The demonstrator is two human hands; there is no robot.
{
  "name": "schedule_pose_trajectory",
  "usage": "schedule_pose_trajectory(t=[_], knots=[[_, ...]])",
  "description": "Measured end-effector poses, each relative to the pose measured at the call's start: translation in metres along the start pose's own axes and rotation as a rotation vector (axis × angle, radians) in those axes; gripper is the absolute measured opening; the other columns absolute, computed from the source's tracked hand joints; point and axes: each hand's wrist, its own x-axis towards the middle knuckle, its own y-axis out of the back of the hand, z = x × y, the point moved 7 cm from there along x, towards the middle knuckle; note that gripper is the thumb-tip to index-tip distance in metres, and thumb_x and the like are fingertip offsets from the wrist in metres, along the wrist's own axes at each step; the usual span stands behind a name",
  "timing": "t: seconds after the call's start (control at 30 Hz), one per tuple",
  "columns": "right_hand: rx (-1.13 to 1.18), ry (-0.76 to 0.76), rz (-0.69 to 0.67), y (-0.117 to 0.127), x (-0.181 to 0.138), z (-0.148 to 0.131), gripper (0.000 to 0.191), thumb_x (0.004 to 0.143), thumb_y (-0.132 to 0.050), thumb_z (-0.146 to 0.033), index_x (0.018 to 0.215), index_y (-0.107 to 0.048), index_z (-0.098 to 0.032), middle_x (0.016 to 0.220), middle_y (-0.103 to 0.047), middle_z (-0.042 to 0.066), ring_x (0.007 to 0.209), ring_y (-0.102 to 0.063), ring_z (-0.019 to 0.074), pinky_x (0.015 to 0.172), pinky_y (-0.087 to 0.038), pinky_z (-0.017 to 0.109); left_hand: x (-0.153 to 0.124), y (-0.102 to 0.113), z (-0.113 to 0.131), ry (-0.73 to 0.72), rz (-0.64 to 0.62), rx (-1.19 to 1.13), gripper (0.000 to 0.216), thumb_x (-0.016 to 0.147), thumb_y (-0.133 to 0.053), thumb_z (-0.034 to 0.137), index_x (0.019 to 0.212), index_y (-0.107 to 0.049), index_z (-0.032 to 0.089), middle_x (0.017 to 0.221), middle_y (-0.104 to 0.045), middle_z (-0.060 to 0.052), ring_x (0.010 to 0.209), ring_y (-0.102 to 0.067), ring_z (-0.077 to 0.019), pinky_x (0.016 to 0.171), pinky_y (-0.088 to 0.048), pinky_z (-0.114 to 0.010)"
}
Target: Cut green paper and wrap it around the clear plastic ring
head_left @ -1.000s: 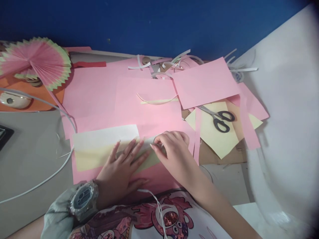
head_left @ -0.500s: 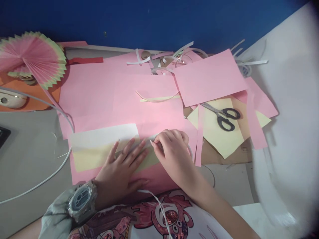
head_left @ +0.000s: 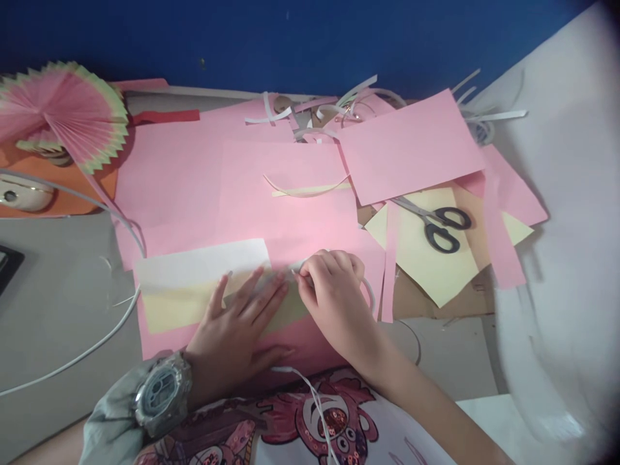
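My left hand (head_left: 237, 323) lies flat with fingers spread, pressing on a white paper (head_left: 203, 263) and a yellow paper (head_left: 177, 310) that overlap lengthwise. These rest on a pink sheet (head_left: 181, 216). Just right of its fingertips, my right hand (head_left: 334, 297) is closed in a pinch around a thin white strip (head_left: 294, 265), mostly hidden by the fingers. A pale curl (head_left: 371, 294) shows beyond that hand's right side; whether it belongs to the same strip I cannot tell.
Black-handled scissors (head_left: 443, 229) lie on yellow paper (head_left: 431, 278) at right, near a pink rectangle (head_left: 411, 148). Paper scraps (head_left: 349, 113) clutter the back. A pleated paper fan (head_left: 82, 116) stands at left above a computer mouse (head_left: 24, 194). A white cable (head_left: 97, 342) crosses the left side.
Both hands hold nearly the same place and pose. The view has shifted slightly, and the left hand's fingers have drawn a little closer together.
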Motion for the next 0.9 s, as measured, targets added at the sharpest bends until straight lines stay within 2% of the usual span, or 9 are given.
schedule_pose_trajectory(t=[0.2,0.53,0.7,0.9], knots=[[-0.016,-0.014,-0.021,-0.001,0.002,0.0,0.012,0.086,-0.046,-0.016,0.075,-0.045,-0.02,0.078,-0.056,0.003,0.078,-0.044,0.019,0.078,-0.029,0.035,0.005,0.006,0.0,-0.005,-0.005,0.037,0.076,0.083,-0.039,0.064,0.144,-0.021,0.022,0.148,-0.025,0.004,0.138,-0.019,-0.0229,0.114,0.01,-0.044],[0.006,-0.019,-0.011,0.001,0.002,0.001,0.012,0.085,-0.048,-0.016,0.073,-0.045,-0.02,0.078,-0.055,0.002,0.076,-0.044,0.0176,0.079,-0.029,0.034,-0.015,0.011,-0.006,0.016,-0.011,0.086,0.076,0.081,-0.043,0.064,0.142,-0.029,0.021,0.147,-0.029,0.002,0.138,-0.019,-0.0241,0.114,0.007,-0.048],[0.015,-0.01,-0.008,0.002,0.001,0.002,0.008,0.084,-0.05,-0.016,0.077,-0.047,-0.019,0.081,-0.057,0.002,0.079,-0.045,0.0179,0.081,-0.029,0.034,0.001,0.013,0.003,-0.032,0.034,0.102,0.076,0.082,-0.04,0.065,0.141,-0.03,0.017,0.149,-0.025,-0.004,0.138,-0.021,-0.0237,0.114,0.005,-0.048],[0.004,-0.005,-0.01,0.004,0.0,0.0,0.009,0.086,-0.051,-0.02,0.077,-0.05,-0.02,0.079,-0.059,0.001,0.08,-0.048,0.018,0.082,-0.03,0.035,0.015,0.0,0.004,-0.042,-0.041,0.062,0.081,0.083,-0.035,0.064,0.142,-0.026,0.01,0.151,-0.016,-0.008,0.139,-0.016,-0.0242,0.114,0.002,-0.045]])
